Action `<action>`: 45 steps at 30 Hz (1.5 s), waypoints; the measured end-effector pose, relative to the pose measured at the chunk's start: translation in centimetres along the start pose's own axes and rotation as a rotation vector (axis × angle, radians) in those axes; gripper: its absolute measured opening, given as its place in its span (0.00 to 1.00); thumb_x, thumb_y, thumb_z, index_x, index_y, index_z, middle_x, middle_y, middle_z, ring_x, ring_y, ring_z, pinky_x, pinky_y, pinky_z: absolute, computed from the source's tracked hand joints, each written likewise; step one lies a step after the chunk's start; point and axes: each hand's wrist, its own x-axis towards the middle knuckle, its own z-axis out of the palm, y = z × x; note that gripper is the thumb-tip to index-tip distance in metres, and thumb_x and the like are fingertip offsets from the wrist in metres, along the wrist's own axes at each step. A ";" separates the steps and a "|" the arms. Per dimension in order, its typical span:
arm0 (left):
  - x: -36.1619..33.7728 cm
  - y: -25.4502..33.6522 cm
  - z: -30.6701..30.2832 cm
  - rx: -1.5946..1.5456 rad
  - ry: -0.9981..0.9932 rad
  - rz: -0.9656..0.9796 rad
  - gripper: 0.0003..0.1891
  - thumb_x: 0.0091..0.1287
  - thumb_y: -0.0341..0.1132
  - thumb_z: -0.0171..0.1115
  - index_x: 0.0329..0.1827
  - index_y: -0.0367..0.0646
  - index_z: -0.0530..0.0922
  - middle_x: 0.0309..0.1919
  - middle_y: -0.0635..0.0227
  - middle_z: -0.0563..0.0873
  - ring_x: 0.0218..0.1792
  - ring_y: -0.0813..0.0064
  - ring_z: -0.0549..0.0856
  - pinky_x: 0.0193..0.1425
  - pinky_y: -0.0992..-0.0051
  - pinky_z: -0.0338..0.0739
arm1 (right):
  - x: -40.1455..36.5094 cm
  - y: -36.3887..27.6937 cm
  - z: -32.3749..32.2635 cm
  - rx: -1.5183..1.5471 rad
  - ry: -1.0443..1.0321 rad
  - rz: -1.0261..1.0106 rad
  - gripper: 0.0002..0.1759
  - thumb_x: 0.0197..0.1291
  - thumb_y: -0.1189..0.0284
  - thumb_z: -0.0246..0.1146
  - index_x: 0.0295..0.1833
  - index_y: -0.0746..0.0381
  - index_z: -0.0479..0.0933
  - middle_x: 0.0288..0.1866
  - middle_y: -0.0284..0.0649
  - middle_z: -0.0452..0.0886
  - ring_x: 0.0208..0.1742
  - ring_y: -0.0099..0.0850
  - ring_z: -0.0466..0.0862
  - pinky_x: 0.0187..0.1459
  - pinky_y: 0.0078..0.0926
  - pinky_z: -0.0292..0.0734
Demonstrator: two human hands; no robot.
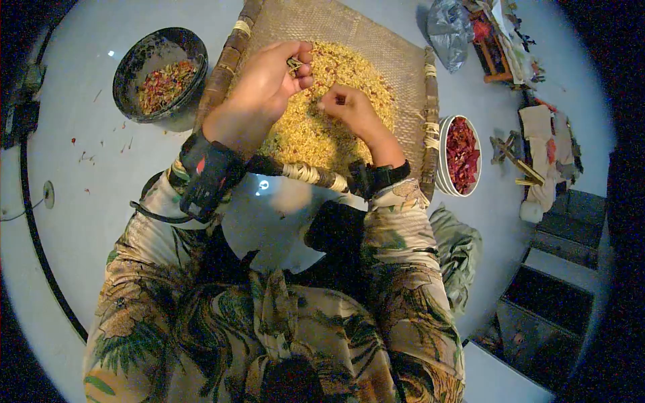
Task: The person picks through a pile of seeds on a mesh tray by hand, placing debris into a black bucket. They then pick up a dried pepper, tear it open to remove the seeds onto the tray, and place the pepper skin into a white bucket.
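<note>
A woven tray (396, 67) with a wooden frame lies before me, covered in a layer of small yellow pieces (302, 138) with reddish-brown bits among them. Over the left part of the layer, my left hand (275, 74) is curled round a few thin, dark, stalk-like bits (293, 65). My right hand (351, 113) hangs low over the middle of the pile, thumb and fingers pressed together. What the right fingertips hold, if anything, I cannot tell. Straps circle both wrists.
A black bucket (124, 91) holding mixed red and green plant scraps stands to the left. On the right are white tubs (445, 171) of dark red petals. Farther right lie a plastic bag (449, 33), a wooden crate (494, 50) and dark steps (551, 295). Small scraps dot the floor.
</note>
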 end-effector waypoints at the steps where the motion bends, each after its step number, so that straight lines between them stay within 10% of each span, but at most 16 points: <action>1: 0.0 0.0 0.0 -0.005 -0.009 -0.001 0.07 0.64 0.32 0.50 0.37 0.37 0.73 0.27 0.69 0.75 0.26 0.77 0.73 0.31 0.75 0.73 | 0.2 0.1 -0.4 0.007 0.040 -0.043 0.05 0.54 0.72 0.63 0.30 0.61 0.75 0.24 0.30 0.75 0.25 0.19 0.73 0.28 0.16 0.67; 7: -0.8 0.7 1.3 -0.012 0.069 -0.035 0.07 0.65 0.32 0.50 0.37 0.38 0.72 0.27 0.69 0.75 0.25 0.76 0.73 0.28 0.76 0.72 | -0.2 -1.5 -2.2 0.322 0.096 0.049 0.21 0.56 0.74 0.61 0.55 0.64 0.69 0.26 0.32 0.78 0.24 0.20 0.77 0.21 0.14 0.69; 10: -0.3 0.0 -0.4 0.219 -0.162 0.034 0.13 0.63 0.29 0.48 0.49 0.34 0.67 0.37 0.67 0.73 0.37 0.77 0.73 0.43 0.76 0.72 | -0.2 -2.8 -2.8 0.434 0.161 0.073 0.26 0.56 0.75 0.60 0.61 0.65 0.64 0.30 0.35 0.80 0.27 0.20 0.78 0.25 0.15 0.71; 23: 1.5 -3.2 -0.2 -0.174 0.014 -0.309 0.11 0.69 0.39 0.46 0.47 0.43 0.69 0.33 0.66 0.78 0.37 0.69 0.78 0.43 0.74 0.76 | -1.0 -9.5 -3.4 0.562 0.227 -0.122 0.21 0.55 0.75 0.62 0.55 0.66 0.70 0.36 0.39 0.81 0.32 0.22 0.79 0.32 0.16 0.74; 28: 0.7 -2.9 -0.7 -0.102 -0.150 -0.093 0.07 0.66 0.30 0.46 0.44 0.40 0.69 0.36 0.67 0.74 0.35 0.75 0.76 0.36 0.77 0.75 | -0.2 -8.6 -3.0 0.474 0.394 -0.066 0.14 0.56 0.73 0.61 0.48 0.66 0.76 0.38 0.38 0.81 0.34 0.24 0.79 0.38 0.18 0.75; 34: 1.4 0.5 -2.2 -0.006 -0.097 0.140 0.06 0.65 0.27 0.47 0.43 0.37 0.69 0.32 0.70 0.71 0.29 0.80 0.70 0.31 0.82 0.68 | 0.7 -3.1 0.7 -0.024 0.053 -0.106 0.15 0.58 0.70 0.59 0.49 0.65 0.75 0.40 0.39 0.81 0.39 0.25 0.79 0.42 0.23 0.74; 40: 2.6 2.2 -2.5 -0.315 0.071 -0.029 0.07 0.65 0.31 0.49 0.39 0.35 0.69 0.27 0.68 0.70 0.27 0.76 0.69 0.27 0.79 0.64 | 1.3 -2.7 8.2 0.140 -0.446 -0.265 0.19 0.60 0.68 0.58 0.55 0.61 0.71 0.48 0.42 0.79 0.49 0.30 0.76 0.52 0.27 0.70; 45: 2.1 2.5 -2.4 -0.321 0.036 -0.082 0.06 0.67 0.32 0.49 0.40 0.38 0.70 0.28 0.70 0.71 0.27 0.79 0.69 0.29 0.83 0.68 | 1.8 -2.6 8.3 0.206 -0.439 -0.148 0.24 0.60 0.66 0.57 0.60 0.61 0.66 0.57 0.44 0.73 0.57 0.33 0.71 0.59 0.29 0.65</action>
